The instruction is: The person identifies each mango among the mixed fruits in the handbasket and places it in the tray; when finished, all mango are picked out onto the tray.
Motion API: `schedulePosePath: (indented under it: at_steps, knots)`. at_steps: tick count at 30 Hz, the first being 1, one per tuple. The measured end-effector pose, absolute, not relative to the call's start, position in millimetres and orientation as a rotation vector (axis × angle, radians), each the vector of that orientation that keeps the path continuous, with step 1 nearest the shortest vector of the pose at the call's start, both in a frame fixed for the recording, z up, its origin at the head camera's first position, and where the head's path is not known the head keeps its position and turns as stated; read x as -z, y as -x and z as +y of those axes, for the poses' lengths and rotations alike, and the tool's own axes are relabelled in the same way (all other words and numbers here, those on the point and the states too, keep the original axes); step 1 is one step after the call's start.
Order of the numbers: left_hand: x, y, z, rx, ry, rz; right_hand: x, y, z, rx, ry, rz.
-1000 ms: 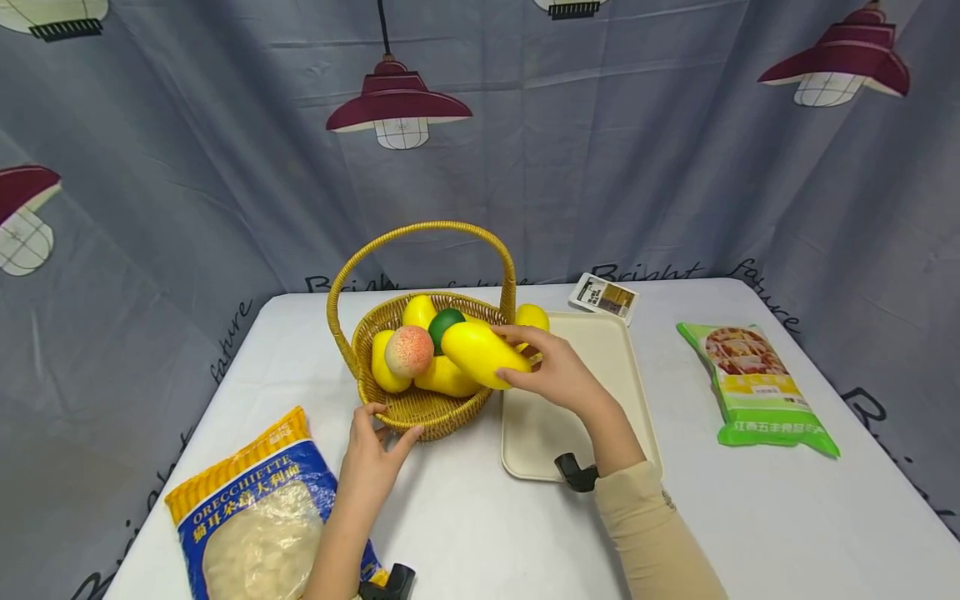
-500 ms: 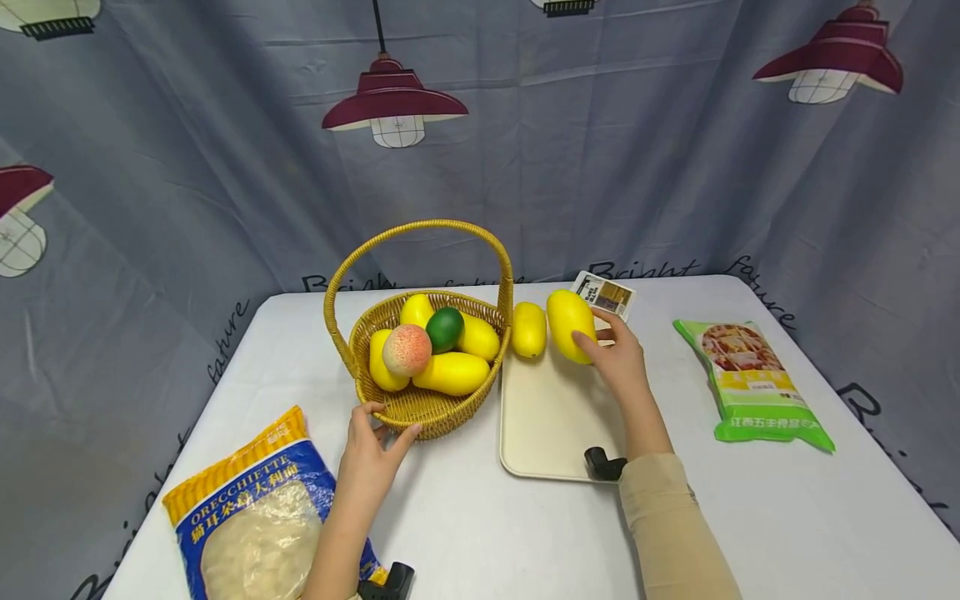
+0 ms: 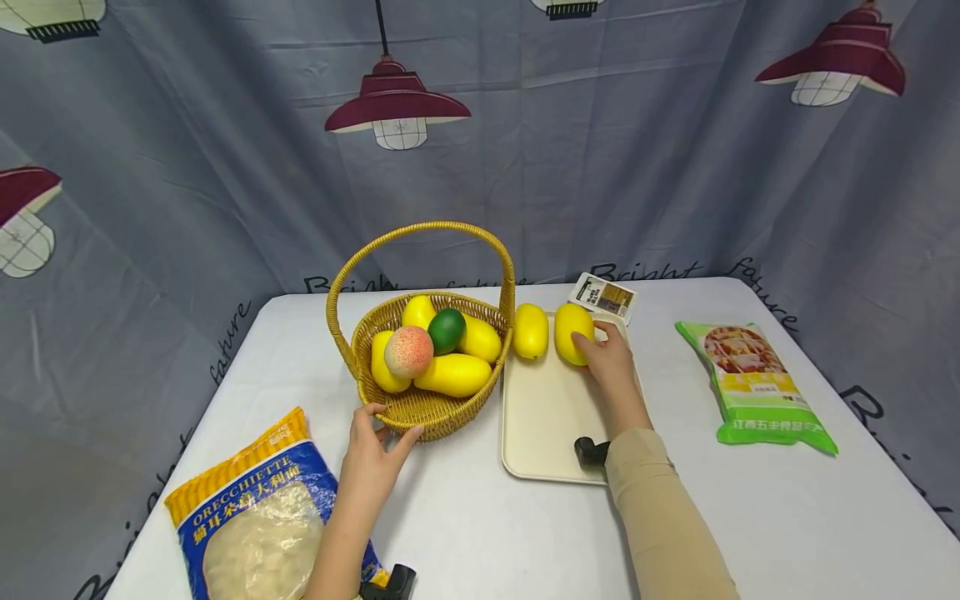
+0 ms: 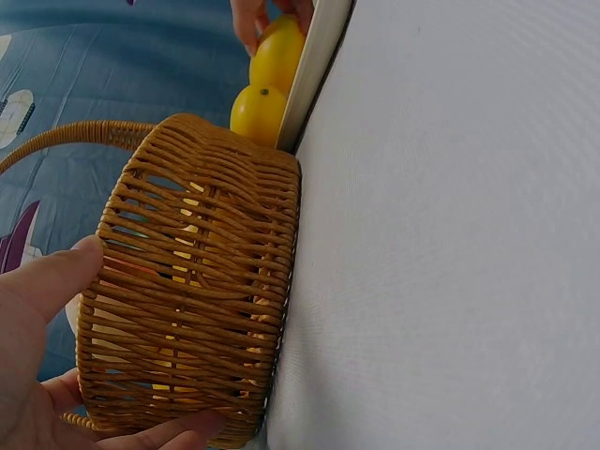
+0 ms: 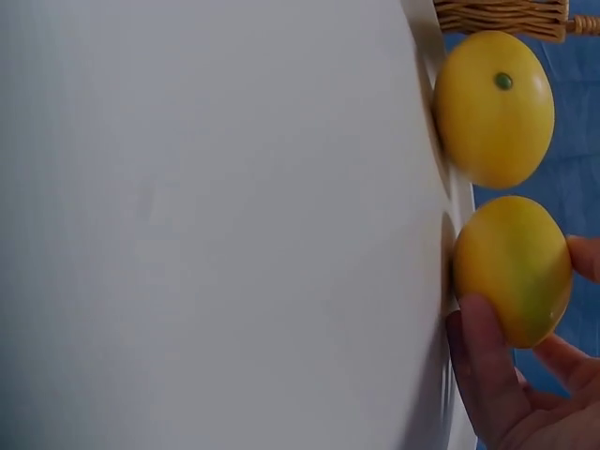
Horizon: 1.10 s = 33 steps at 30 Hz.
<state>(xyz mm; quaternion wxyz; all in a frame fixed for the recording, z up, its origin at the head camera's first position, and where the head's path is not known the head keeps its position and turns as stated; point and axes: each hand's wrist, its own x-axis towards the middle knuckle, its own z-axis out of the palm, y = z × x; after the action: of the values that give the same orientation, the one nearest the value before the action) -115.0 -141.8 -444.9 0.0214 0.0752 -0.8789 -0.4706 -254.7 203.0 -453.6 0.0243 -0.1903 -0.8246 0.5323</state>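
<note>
On the far left, a pasta bag [image 3: 255, 517] lies on the white counter [image 3: 465, 533], partly behind the left forearm. The left hand [image 3: 371, 454] grips the near rim of the basket [image 3: 416, 408], thumb and fingers spread along its edge and outer wall. Inside the basket, to the left and middle, are a peach [image 3: 408, 352], a green fruit [image 3: 447, 331] and several mangoes [image 3: 453, 375]. Right of the basket stands the tray [image 3: 555, 425]. At its far left corner is the loose mango [image 3: 531, 331], close to the basket and between the two hands, touched by neither. Just right of it, across a narrow gap, is the held mango [image 3: 573, 333], pinched between the thumb and fingers of the right hand [image 3: 611, 362]. It sits at the hand's left, well apart from the left hand, at the tray's far end; I cannot tell whether its full weight rests there. Behind the tray lies a small box [image 3: 603, 296]; farther right, a green bag [image 3: 757, 383].
</note>
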Motion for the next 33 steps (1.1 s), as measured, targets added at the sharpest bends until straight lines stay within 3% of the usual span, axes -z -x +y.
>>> schedulePosePath:
  at_steps: [19, 33]
  knots:
    - [443.1, 113.8, -141.5, 1.453, -0.216, -2.711, 451.7, 259.5, 194.1, -1.453, 0.526, -2.73]
    - [442.9, 113.7, -141.9, 1.461, -0.215, -2.713, 413.1, 241.5, 197.9, -1.053, 0.367, -2.861]
